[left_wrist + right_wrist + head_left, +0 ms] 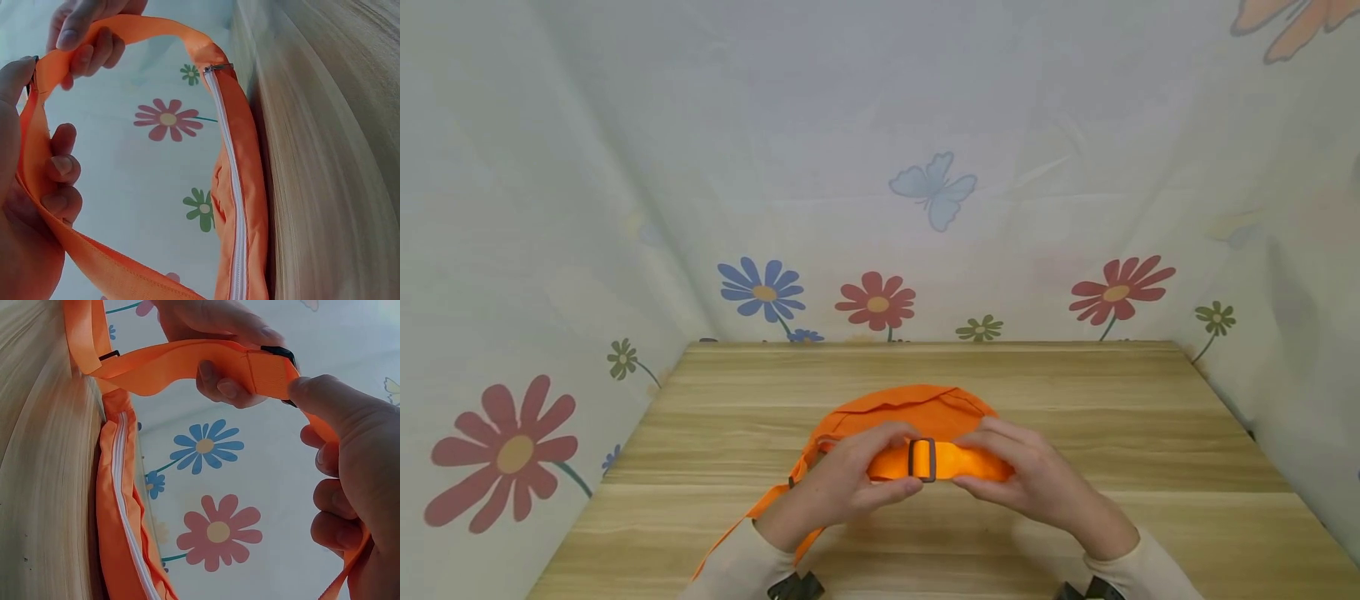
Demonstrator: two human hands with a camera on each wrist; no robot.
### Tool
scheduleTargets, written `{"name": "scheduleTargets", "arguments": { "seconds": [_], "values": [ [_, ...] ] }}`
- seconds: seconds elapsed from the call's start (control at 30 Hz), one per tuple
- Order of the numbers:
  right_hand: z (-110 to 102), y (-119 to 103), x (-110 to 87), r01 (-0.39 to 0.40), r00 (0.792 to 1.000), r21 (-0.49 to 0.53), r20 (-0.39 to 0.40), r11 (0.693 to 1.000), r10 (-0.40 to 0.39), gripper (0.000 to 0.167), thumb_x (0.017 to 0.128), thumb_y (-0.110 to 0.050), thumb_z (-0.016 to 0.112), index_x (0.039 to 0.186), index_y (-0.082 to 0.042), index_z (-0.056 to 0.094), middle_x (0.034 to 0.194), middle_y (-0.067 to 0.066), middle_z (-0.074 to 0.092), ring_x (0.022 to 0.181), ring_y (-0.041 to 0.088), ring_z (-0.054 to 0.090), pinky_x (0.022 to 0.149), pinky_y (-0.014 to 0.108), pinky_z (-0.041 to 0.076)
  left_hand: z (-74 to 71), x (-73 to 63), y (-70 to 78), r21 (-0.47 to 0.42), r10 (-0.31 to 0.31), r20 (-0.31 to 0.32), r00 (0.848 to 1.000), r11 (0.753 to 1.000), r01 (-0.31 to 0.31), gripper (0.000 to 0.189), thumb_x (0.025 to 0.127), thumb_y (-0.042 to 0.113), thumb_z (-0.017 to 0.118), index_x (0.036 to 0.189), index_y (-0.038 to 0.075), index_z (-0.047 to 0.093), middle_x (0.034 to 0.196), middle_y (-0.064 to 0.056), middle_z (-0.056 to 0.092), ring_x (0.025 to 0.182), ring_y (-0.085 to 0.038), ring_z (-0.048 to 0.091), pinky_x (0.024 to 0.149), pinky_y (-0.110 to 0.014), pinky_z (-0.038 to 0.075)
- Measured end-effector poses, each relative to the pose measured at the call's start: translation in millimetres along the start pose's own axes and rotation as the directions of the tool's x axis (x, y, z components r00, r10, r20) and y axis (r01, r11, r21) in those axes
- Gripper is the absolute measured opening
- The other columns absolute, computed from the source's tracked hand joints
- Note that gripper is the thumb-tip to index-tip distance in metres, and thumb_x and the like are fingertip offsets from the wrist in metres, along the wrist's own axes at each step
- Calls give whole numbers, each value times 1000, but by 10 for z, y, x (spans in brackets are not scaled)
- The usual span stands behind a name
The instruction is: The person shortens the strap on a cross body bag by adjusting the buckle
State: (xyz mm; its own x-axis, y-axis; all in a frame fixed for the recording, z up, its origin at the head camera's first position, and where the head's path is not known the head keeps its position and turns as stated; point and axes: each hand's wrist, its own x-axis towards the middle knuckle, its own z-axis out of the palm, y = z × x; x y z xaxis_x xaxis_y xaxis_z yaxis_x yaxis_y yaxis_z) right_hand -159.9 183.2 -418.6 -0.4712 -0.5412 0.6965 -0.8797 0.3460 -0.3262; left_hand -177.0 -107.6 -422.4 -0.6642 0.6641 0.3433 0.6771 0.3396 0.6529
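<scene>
An orange zippered waist bag (917,408) rests on the table, its white zipper (230,156) facing me in the left wrist view. Its orange strap (985,463) is lifted in front of the bag, with a dark slide buckle (922,460) on it. My left hand (853,475) holds the strap just left of the buckle, fingers curled around it. On the other side, my right hand (1033,475) pinches the strap between thumb and fingers. In the right wrist view, the right thumb (331,400) lies against the strap beside the buckle.
The wooden table (1150,433) spreads beneath the bag. A pale cloth wall (820,167) printed with flowers and butterflies encloses its back and sides. A loose strap end (741,525) trails toward the front left, under the left forearm.
</scene>
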Motion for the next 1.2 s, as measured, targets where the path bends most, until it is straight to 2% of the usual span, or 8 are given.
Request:
{"name": "scheduleTargets", "arguments": {
  "seconds": [0.2, 0.43, 0.63, 0.77, 0.87, 1.0, 1.1, 1.2],
  "values": [
    [-2, -4, 19, 29, 1000, 11, -5, 1000, -29, 32, 90, -19, 90, 117, -11, 74, 103, -2, 70, 78, 6, 58, 71, 10, 51, 7, 10, 17, -3, -19, 8, 1000, 1000, 19, 45, 103, 42, 74, 140, 24, 59, 123, 5, 70, 93, -5, 64, 83, -25, 60],
    [16, -28, 33, -16, 999, -2, 32, 1000, 17, 34, 99, -40, 78, 117, -11, 76, 105, -3, 71, 81, 4, 60, 73, 10, 54, 39, 25, 6, -17, -5, 8, 1000, 1000, 5, 42, 103, 40, 74, 138, 23, 59, 118, 4, 71, 90, -4, 63, 80, -24, 59],
    [40, -48, 86, 23, 999, -3, 42, 1000, -23, 33, 100, -37, 78, 119, -10, 75, 106, 0, 72, 83, 7, 63, 75, 11, 55, 61, 37, 5, -17, 5, 1, 1000, 1000, -5, 40, 103, 40, 73, 137, 24, 59, 114, 6, 70, 88, -4, 62, 76, -23, 58],
    [23, -62, 80, -30, 997, -19, 69, 999, 31, 38, 98, -39, 79, 122, -10, 74, 110, 0, 73, 85, 7, 65, 76, 13, 57, 59, 48, 16, -8, 7, -16, 1000, 1000, -7, 39, 102, 37, 75, 136, 22, 62, 114, 6, 71, 87, -3, 61, 75, -23, 57],
    [-10, -58, 46, -91, 991, -42, 92, 995, 94, 42, 95, -36, 85, 126, -10, 73, 114, -1, 74, 88, 8, 66, 76, 17, 60, 41, 44, 31, 13, -2, -29, 1000, 1000, 3, 40, 102, 36, 75, 136, 19, 64, 119, 4, 73, 92, -4, 63, 79, -23, 58],
    [-68, -24, -13, -125, 987, -66, 93, 990, 131, 49, 86, -22, 94, 129, -12, 73, 114, -2, 73, 91, 8, 65, 78, 22, 62, -1, 16, 33, 38, -32, -45, 998, 999, 34, 43, 102, 38, 75, 138, 17, 66, 127, 0, 74, 102, -10, 67, 89, -28, 61],
    [-103, 5, -51, -112, 990, -92, 73, 989, 119, 48, 84, -21, 95, 127, -13, 75, 112, -3, 73, 91, 8, 65, 82, 20, 61, -31, -6, 19, 47, -56, -58, 997, 997, 59, 43, 101, 39, 76, 138, 18, 66, 130, 2, 74, 108, -13, 68, 96, -34, 61],
    [-110, 31, -69, -67, 996, -97, 44, 993, 72, 40, 90, -27, 91, 124, -12, 76, 110, -2, 73, 88, 9, 65, 82, 13, 56, -43, -18, 4, 54, -72, -61, 996, 996, 75, 43, 101, 39, 75, 138, 20, 66, 132, 4, 73, 111, -13, 68, 99, -35, 61]
  ]
}}
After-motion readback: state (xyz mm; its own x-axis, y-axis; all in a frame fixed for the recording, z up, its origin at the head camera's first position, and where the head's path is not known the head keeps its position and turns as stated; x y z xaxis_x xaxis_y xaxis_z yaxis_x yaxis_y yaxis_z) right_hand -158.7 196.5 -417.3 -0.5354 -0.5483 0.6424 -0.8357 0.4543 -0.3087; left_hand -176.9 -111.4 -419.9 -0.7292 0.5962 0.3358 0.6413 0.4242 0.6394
